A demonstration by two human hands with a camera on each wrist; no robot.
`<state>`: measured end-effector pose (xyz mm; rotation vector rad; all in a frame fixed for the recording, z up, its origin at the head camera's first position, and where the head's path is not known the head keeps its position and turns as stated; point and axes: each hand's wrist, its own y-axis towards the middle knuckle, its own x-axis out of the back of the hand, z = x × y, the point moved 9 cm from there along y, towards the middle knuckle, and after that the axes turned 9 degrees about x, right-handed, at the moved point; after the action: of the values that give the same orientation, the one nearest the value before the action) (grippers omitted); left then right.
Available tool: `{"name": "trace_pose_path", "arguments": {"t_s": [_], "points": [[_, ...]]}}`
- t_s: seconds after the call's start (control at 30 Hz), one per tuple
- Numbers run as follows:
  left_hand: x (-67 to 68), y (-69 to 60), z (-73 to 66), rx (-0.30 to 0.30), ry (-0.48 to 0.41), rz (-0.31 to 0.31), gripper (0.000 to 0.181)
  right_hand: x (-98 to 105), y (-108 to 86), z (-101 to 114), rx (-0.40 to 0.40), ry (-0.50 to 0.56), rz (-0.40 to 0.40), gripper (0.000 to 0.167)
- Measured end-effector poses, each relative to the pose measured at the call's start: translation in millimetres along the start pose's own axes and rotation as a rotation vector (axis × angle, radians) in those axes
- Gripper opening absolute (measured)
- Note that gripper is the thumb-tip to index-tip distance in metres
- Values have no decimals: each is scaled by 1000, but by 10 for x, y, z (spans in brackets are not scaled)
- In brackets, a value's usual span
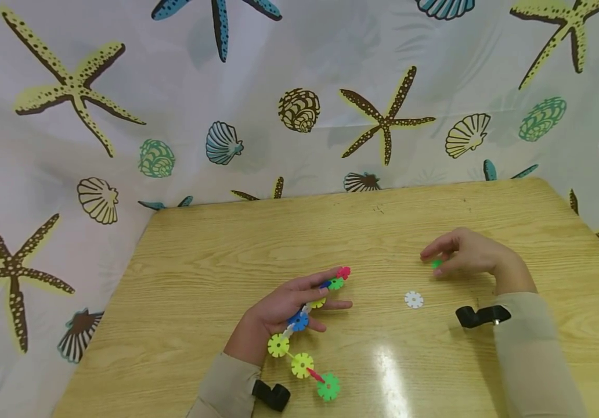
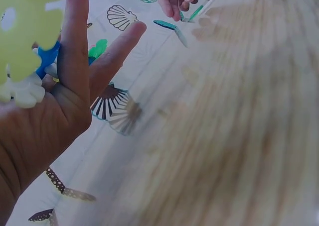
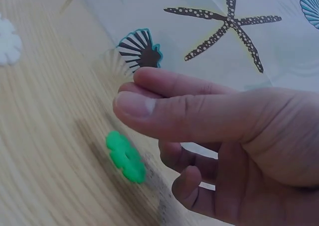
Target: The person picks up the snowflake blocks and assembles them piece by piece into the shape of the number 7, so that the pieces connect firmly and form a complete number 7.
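Observation:
A chain of notched plastic discs (image 1: pixel 302 365) in yellow, blue, white, green and pink runs across my left hand (image 1: pixel 284 302). The left thumb lies over the chain and holds it against the index finger, while other fingers stretch out straight. Its lower end, a green disc (image 1: pixel 328 386), hangs past the palm. At the right, my right hand (image 1: pixel 469 252) hovers over the table with fingers loosely bent. Just below its thumb and fingertips is a loose green disc (image 3: pixel 125 157), tilted and apart from them in the right wrist view.
A white notched disc (image 1: pixel 413 299) lies flat on the wooden table (image 1: pixel 216 244), between the two hands. Behind the table's back edge hangs a white cloth (image 1: pixel 257 75) printed with starfish and shells. Both wrists carry black camera mounts (image 1: pixel 270 396).

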<state>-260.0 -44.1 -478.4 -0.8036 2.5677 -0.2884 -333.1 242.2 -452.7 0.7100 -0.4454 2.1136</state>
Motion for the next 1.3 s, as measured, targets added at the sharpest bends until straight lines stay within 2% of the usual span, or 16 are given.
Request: {"name": "trace_pose_path", "arguments": {"t_s": [0.27, 0.5, 0.83, 1.3], "points": [[3, 2, -5, -4, 6, 9, 55, 52, -114, -150, -70, 23, -9, 44], [-4, 0, -1, -4, 3, 14, 54, 73, -135, -252, -111, 61, -38, 46], [-7, -7, -7, -3, 10, 13, 54, 82, -107, -212, -103, -14, -65, 40], [-1, 1, -12, -12, 15, 12, 53, 129, -118, -184, -124, -39, -93, 31]]}}
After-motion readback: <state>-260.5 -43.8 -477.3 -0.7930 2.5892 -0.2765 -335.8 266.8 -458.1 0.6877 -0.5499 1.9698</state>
